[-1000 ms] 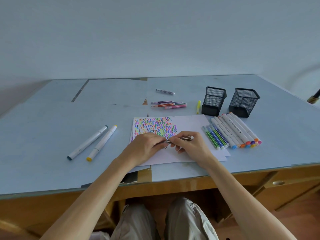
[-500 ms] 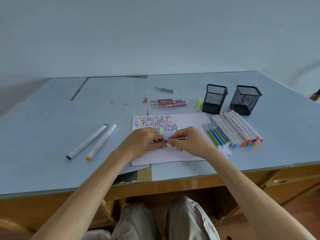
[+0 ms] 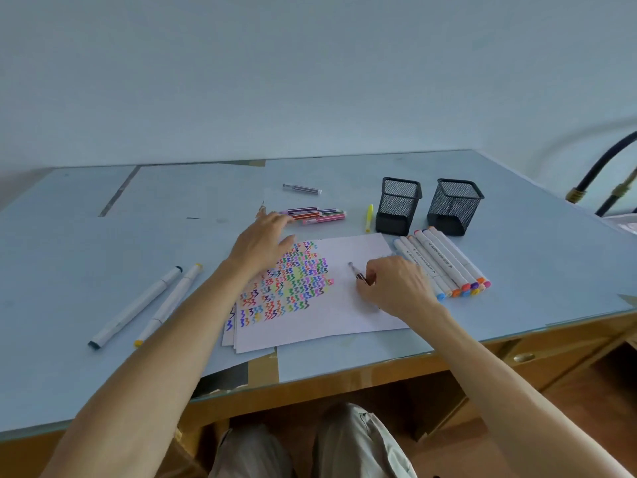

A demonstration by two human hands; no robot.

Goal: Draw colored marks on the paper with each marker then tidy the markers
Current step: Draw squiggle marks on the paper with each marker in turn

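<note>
The person was in the middle of the drawing step. The right hand held a thin brown marker in a pinch, with its tip pointing up and left over the bare white part of the paper. The tip was close to the sheet, but whether it touched could not be told. The left hand reached out flat over the top left corner of the paper, its fingers straight and relaxed, holding nothing. Its fingertips were just beside the small bunch of thin markers lying on the tabletop.

Rows of little colored squiggles already filled the left side of the paper. A row of fat white markers lay to the right, near two mesh cups.

Next, the marker probably needed a squiggle drawn right after the last one, with the paper kept from sliding.
</note>
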